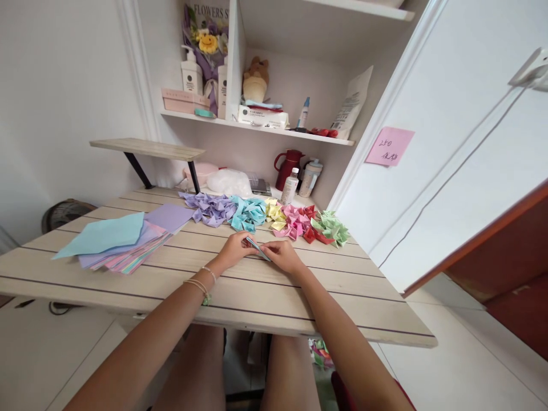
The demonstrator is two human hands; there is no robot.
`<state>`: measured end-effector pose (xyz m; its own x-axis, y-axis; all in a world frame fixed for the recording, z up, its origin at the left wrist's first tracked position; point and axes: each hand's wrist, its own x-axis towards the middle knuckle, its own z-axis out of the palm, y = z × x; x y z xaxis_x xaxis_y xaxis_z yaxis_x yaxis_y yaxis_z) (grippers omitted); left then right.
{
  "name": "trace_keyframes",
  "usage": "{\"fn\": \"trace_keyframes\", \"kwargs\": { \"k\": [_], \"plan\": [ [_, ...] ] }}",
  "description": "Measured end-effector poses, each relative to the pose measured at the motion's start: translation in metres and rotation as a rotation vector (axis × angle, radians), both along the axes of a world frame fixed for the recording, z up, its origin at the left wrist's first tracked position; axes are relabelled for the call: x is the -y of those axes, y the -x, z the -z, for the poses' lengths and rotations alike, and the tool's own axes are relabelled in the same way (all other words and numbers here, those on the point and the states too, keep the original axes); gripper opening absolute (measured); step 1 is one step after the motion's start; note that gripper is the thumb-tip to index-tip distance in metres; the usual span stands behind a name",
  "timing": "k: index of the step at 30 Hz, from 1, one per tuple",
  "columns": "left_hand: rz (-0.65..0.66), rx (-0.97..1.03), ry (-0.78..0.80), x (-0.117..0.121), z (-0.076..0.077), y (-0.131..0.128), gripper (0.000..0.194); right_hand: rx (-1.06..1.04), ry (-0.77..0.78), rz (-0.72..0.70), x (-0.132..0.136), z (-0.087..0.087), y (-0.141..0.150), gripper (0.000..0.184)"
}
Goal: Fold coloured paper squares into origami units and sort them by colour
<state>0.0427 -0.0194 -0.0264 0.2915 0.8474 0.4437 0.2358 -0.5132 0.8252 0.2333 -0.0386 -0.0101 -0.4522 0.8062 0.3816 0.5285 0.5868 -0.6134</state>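
My left hand [234, 249] and my right hand [282, 255] meet on the wooden table [240, 291], both pinching a small folded light-blue paper [258, 248] that lies between their fingertips. Just beyond them runs a row of folded paper pieces: purple [209, 206], teal [248, 213], yellow [275, 214], pink [293, 221], red [309, 225] and green [331, 227]. To the left lies a stack of flat coloured sheets [124, 242] with a light-blue sheet on top.
A small raised shelf [148, 148] stands at the table's back left. Behind the row are a red jug [290, 165], a small bottle [290, 187] and a plastic bag [229, 182]. Wall shelves hold bottles and a plush toy. A pink note [389, 146] sticks to the right panel.
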Motion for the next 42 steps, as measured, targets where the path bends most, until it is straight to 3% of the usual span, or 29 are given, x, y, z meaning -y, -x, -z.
{"fn": "trace_keyframes", "kwargs": {
  "k": [8,15,20,27,33,39,42],
  "plan": [
    [0.024,0.047,0.059,-0.001,0.000,0.001,0.030,-0.028,0.030,-0.044,0.001,0.000,0.000,0.034],
    [0.002,0.025,0.069,-0.001,0.001,0.001,0.029,-0.091,0.070,-0.019,-0.001,0.004,0.000,0.020],
    [0.040,0.003,0.059,0.001,0.001,-0.001,0.026,-0.195,0.100,-0.015,-0.004,0.007,0.000,0.034],
    [0.019,0.131,0.071,0.003,0.000,-0.003,0.046,-0.007,-0.029,0.002,0.001,-0.001,0.002,0.029],
    [0.004,0.188,0.062,0.005,-0.001,-0.003,0.043,0.094,-0.097,0.131,0.002,-0.003,0.001,0.027],
    [0.004,-0.012,-0.026,0.011,-0.006,-0.007,0.023,0.138,-0.150,0.258,0.002,0.000,0.003,0.022],
    [-0.015,-0.092,-0.042,0.011,-0.009,-0.008,0.025,0.156,-0.183,0.262,0.004,0.000,0.006,0.021]
  ]
}}
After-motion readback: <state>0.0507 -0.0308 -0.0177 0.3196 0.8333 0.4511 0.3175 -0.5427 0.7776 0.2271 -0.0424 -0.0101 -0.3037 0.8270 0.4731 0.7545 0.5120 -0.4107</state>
